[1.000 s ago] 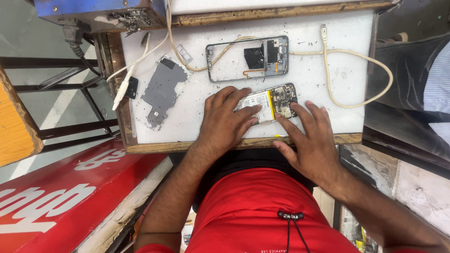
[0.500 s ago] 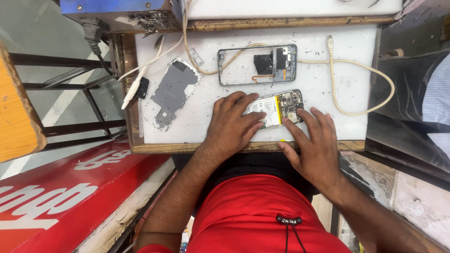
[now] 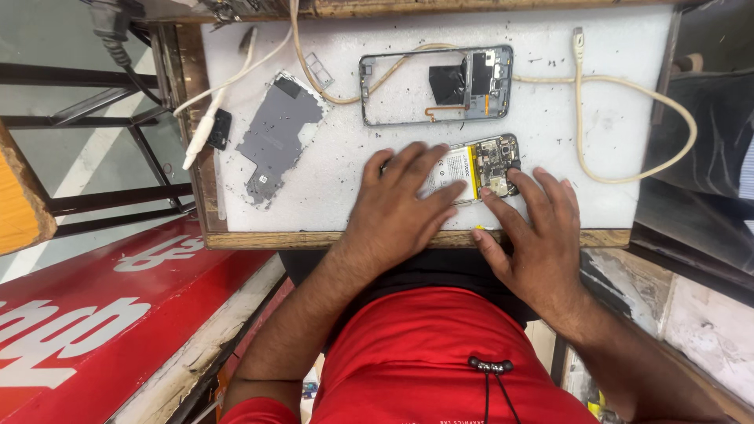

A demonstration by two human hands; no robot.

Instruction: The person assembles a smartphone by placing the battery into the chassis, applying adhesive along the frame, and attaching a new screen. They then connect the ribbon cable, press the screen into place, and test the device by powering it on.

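Note:
An opened phone body [image 3: 479,166] with a white battery and bare circuit board lies near the front of the white work board [image 3: 345,180]. My left hand [image 3: 397,208] lies flat over its left part, fingers spread on the battery. My right hand [image 3: 530,228] rests beside it, fingertips touching the board end of the phone. Behind them lies an empty grey phone frame [image 3: 436,85] with a black patch and an orange flex strip. A grey metal shield plate [image 3: 275,135] lies to the left.
A cream cable [image 3: 636,110] loops across the right of the board, and white cables [image 3: 216,106] run off its left edge. A small SIM tray [image 3: 317,69] lies near the plate. A red sign panel [image 3: 102,322] and an orange stool [image 3: 20,196] sit at left.
The view has shifted slightly. Both hands stay on the opened phone, with the right fingers edging a little along its board end.

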